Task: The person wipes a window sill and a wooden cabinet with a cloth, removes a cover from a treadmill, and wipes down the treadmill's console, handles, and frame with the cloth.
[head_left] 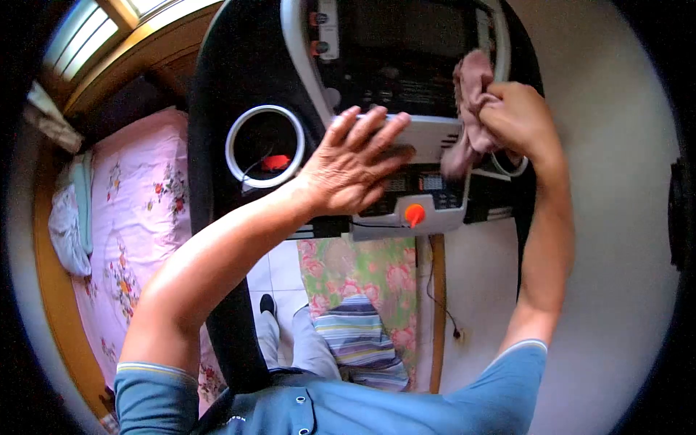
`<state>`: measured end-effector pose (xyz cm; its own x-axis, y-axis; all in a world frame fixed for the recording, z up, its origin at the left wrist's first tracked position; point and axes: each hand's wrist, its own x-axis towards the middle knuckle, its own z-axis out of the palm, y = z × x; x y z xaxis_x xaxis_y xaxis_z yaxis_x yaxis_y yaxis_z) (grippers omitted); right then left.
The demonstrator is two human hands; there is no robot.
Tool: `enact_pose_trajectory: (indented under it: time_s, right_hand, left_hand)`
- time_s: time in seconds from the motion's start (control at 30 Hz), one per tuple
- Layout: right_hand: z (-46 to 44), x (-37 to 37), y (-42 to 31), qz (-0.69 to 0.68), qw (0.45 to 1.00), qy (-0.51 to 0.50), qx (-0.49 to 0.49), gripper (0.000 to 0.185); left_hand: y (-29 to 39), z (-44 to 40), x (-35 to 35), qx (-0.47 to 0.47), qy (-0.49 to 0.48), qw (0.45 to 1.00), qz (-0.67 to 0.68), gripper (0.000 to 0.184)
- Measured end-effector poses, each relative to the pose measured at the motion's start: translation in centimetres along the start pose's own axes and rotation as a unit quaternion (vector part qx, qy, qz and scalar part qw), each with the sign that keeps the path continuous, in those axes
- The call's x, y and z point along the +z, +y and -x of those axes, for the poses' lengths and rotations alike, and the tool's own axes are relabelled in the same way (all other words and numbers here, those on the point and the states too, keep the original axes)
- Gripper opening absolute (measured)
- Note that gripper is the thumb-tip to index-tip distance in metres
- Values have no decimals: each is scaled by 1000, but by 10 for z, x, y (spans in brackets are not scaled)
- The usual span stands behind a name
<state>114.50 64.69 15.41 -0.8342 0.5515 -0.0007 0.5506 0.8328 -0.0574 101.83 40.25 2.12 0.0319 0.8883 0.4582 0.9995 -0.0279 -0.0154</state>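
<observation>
A treadmill console [406, 94] with a dark screen fills the upper middle of the head view. My left hand [355, 163] lies over its lower left part, fingers spread and holding nothing. Bunched in my right hand [523, 119] is a pinkish-brown cloth [475, 109], which hangs over the console's right side. Below my left hand's fingers is an orange safety key [414, 214] on a grey panel. The cup holder [265, 148] to the left has a white rim and a red item inside. The right cup holder is partly hidden behind my right hand and the cloth.
On the left stands a bed with a pink floral sheet [130, 217] and a white bag [69, 232]. Beneath the console lie a green floral mat [362, 268] and a striped cloth [359, 337]. A pale wall [609, 217] rises at right, with a cable [442, 308] near its base.
</observation>
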Motion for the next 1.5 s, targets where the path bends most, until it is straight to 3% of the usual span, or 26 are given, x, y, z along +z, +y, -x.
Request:
enact_pose_trajectory:
  time_s: [0.1,0.17,0.2,0.27,0.3,0.37,0.47,0.5,0.53,0.57,0.6,0.67,0.73,0.8,0.83,0.87,0.93,1.0,1.17,1.23,1.3,1.33,1.4,1.5]
  right_hand:
    - [-20,-8,-17,-205,966,141,-65,37]
    - [-47,-26,-55,-248,927,160,-231,32]
    - [-56,-23,-82,-243,918,209,-235,32]
    - [-65,-36,-144,-329,879,225,-263,56]
    - [-76,-21,-161,-240,904,266,-232,60]
    - [-78,3,-190,-134,900,342,-234,65]
    - [-80,40,-198,-127,875,371,-285,64]
    - [-65,42,-196,-125,864,386,-298,56]
    - [-61,52,-193,-78,814,465,-340,33]
    - [-45,67,-183,-107,849,379,-354,34]
    - [-23,71,-176,-107,846,356,-381,32]
    - [12,76,-161,-89,873,290,-381,33]
    - [26,60,-148,-110,888,231,-383,35]
    - [20,47,-140,-133,884,246,-374,37]
    - [13,42,-137,-131,889,265,-350,39]
    - [-3,45,-129,-122,874,324,-341,38]
    - [-32,42,-120,-89,864,389,-306,37]
    - [-47,35,-113,-71,882,366,-288,51]
    - [-80,16,-151,-70,822,470,-313,39]
    - [-83,12,-155,-33,844,417,-336,34]
    - [-79,17,-143,86,872,336,-346,44]
    - [-70,17,-140,83,863,313,-388,41]
    - [-48,21,-142,60,895,246,-367,39]
    - [-53,22,-145,98,881,294,-357,37]
  left_hand:
    - [2,-1,-2,-5,14,1000,2,51]
    - [2,0,-1,-8,3,1000,4,55]
    - [2,0,-1,-9,-11,1000,-1,59]
    - [1,2,2,-7,-12,1000,9,58]
    - [1,2,1,-4,3,1000,3,57]
    - [-1,4,2,-3,19,1000,-1,55]
    - [-2,8,6,-3,15,1000,24,56]
    - [-2,8,8,3,27,999,20,57]
    - [-2,7,7,10,40,999,16,58]
    - [0,4,8,1,61,998,21,52]
    - [0,2,9,-7,60,998,26,52]
    - [-2,0,9,-45,26,975,216,43]
    - [-2,0,2,-80,-7,973,219,35]
    - [-4,-8,0,-43,-152,977,143,39]
    - [-3,-2,8,-3,47,996,70,45]
    - [-1,5,16,-3,49,997,63,57]
    - [-2,4,14,-1,31,999,37,57]
    - [-3,4,13,-7,32,998,50,59]
    - [-4,5,16,-5,42,997,60,60]
    - [-4,3,15,-4,44,997,60,59]
    - [-4,4,14,-3,41,998,56,58]
    - [-4,4,14,-1,37,998,51,57]
    - [-4,5,15,-11,52,997,48,57]
    - [-3,5,18,-8,68,996,51,57]
